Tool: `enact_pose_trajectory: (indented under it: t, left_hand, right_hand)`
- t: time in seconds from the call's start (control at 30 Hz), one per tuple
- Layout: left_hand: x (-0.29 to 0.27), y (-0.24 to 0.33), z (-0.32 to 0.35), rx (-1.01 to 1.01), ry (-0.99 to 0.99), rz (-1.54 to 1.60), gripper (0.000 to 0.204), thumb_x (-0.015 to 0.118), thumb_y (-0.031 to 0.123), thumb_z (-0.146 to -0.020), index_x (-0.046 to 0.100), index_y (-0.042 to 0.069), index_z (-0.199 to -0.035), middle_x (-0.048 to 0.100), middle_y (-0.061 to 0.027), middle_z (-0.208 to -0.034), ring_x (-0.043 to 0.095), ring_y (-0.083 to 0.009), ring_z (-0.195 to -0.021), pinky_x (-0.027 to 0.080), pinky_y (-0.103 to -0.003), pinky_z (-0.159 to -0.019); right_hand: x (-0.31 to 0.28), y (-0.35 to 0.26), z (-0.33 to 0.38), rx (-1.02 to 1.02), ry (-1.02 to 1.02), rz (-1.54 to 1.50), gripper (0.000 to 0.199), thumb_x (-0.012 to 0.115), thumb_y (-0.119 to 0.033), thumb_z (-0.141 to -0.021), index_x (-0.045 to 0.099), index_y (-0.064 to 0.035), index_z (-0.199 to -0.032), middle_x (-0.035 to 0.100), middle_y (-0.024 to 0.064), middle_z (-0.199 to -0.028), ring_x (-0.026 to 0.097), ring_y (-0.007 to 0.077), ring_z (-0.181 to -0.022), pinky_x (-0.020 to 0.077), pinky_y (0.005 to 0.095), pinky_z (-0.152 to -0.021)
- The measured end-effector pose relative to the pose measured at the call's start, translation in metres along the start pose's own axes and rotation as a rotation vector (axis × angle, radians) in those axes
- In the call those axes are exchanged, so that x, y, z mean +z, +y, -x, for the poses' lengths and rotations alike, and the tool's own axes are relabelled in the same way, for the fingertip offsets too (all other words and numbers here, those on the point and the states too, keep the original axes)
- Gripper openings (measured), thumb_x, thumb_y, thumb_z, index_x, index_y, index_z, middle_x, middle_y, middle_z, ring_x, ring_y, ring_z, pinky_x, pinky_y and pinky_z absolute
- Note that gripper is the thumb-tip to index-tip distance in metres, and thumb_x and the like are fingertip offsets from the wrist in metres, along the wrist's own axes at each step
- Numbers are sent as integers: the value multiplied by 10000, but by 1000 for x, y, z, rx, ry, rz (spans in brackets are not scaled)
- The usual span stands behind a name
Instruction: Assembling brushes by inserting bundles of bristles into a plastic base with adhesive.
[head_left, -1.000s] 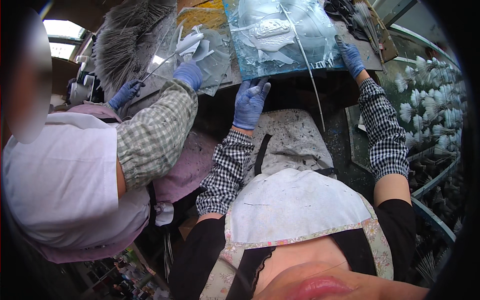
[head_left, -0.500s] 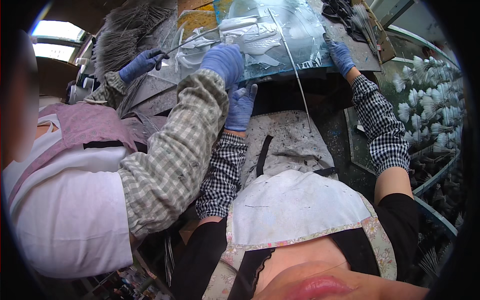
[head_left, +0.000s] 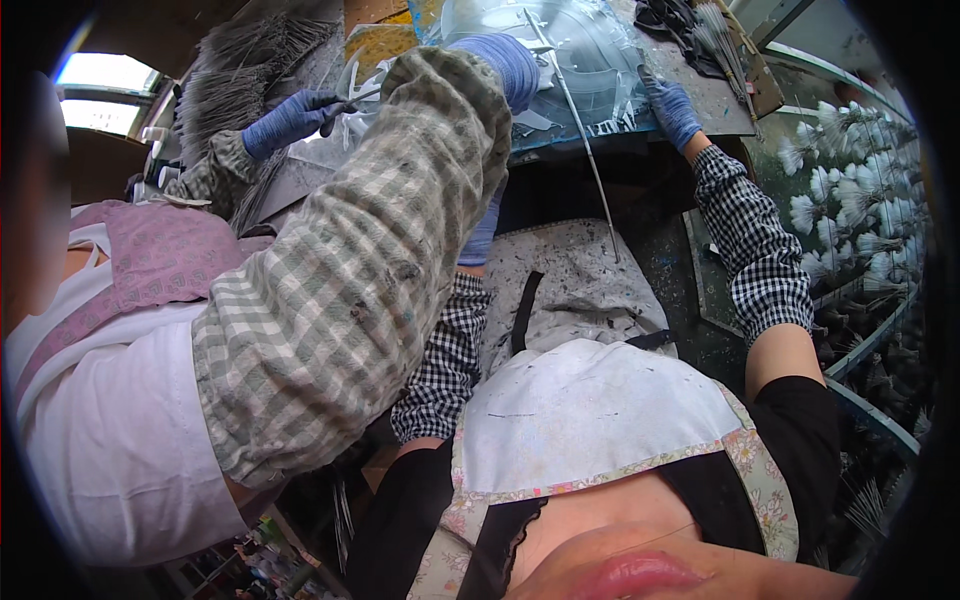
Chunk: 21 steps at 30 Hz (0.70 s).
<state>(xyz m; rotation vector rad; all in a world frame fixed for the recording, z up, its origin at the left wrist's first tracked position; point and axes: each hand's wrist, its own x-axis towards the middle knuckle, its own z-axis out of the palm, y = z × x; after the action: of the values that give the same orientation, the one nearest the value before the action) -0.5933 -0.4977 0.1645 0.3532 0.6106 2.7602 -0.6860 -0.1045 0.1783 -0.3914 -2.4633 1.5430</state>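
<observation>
My right hand [head_left: 674, 110], in a blue glove with darkened fingertips, grips the right edge of a translucent bluish sheet [head_left: 605, 70] smeared with whitish-silver paste. My left hand [head_left: 482, 235], also gloved, is below the sheet's near edge; a co-worker's checked sleeve [head_left: 370, 250] hides its fingers. A thin metal rod [head_left: 580, 125] lies across the sheet and hangs past its near edge towards my lap. From the left, the co-worker's gloved right hand [head_left: 508, 70] reaches over the sheet. The co-worker's gloved left hand [head_left: 290, 122] holds a thin metal tool.
Bundles of thin wire-like rods [head_left: 245, 75] lie at the far left of the table. A dark cloth [head_left: 680, 35] and another bundle [head_left: 722, 45] are at the back right. White-tufted brushes [head_left: 850, 190] stand in rows on the right. A stained apron [head_left: 570, 280] covers my lap.
The co-worker's right arm has swung forward and right across the sheet, now covering my left hand's fingers and much of the paste. My right hand stays at the sheet's edge.
</observation>
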Motion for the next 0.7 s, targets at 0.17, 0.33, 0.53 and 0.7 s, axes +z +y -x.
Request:
enact_pose_trajectory:
  t: [0.17,0.33,0.53,0.7]
  left_hand:
    - [-2,-7,-1,130,142,-874,664,547,-75,-866,347,57,-1485,398,-134,-1504,405,-298,-1400,428,-429,-1112]
    - [2,3,-1,2,41,42,667,565,-58,-862,346,43,-1484,405,-147,-1498,412,-301,-1394,433,-419,-1108]
    - [4,-3,-8,305,26,-1448,663,551,-56,-871,335,38,-1490,403,-166,-1496,415,-317,-1389,436,-422,-1107]
    - [20,-1,-5,-14,-28,-86,655,533,-66,-873,336,40,-1489,400,-167,-1500,419,-324,-1388,434,-430,-1108]
  right_hand:
    - [3,14,-14,-257,-1,183,688,496,-637,-955,685,23,-929,626,145,-689,592,227,-631,486,393,-641]
    - [2,3,-4,-52,-8,42,663,510,-634,-951,691,3,-942,623,116,-682,591,206,-609,495,367,-627]
    - [-1,-1,-1,-63,-7,66,671,519,-648,-940,697,-2,-961,609,110,-668,603,202,-606,501,360,-618]
    - [-2,-6,6,3,-42,-30,671,534,-649,-931,699,1,-969,595,107,-650,594,202,-599,496,367,-612]
